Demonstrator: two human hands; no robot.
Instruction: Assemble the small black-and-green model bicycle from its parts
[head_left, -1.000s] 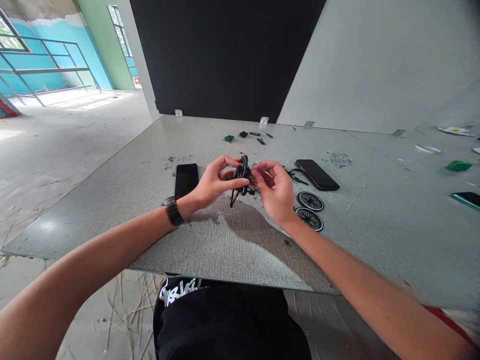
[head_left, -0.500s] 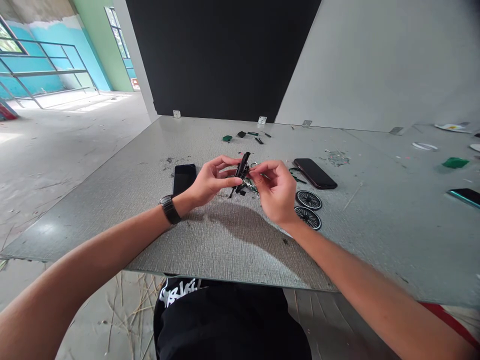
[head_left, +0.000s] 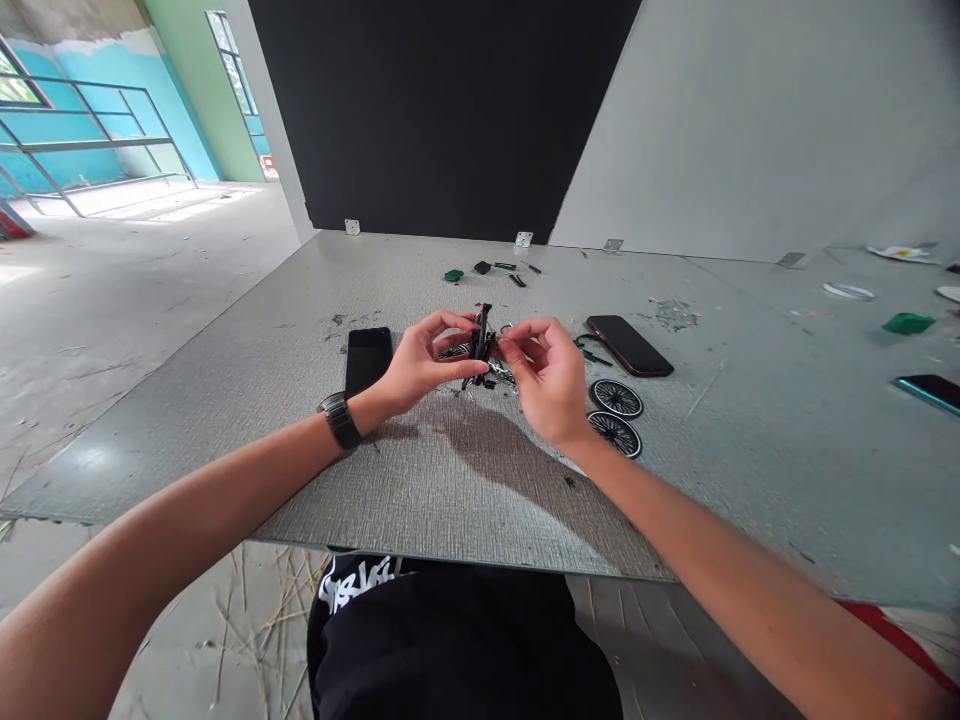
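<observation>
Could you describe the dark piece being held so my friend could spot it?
Over the big grey table, find the left hand. It holds the dark piece nearly upright, unlike the two spoked wheels lying flat beside the right hand.

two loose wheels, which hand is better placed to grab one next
Likely the right hand: it is close beside the loose wheels, while the left hand is farther off, holding the black part.

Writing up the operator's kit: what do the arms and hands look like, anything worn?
Left hand and right hand: bare, no gloves. No sleeves show on the forearms, no cables or markings visible. Left wrist has a black, segmented-looking band; right wrist shows nothing worn.
</observation>
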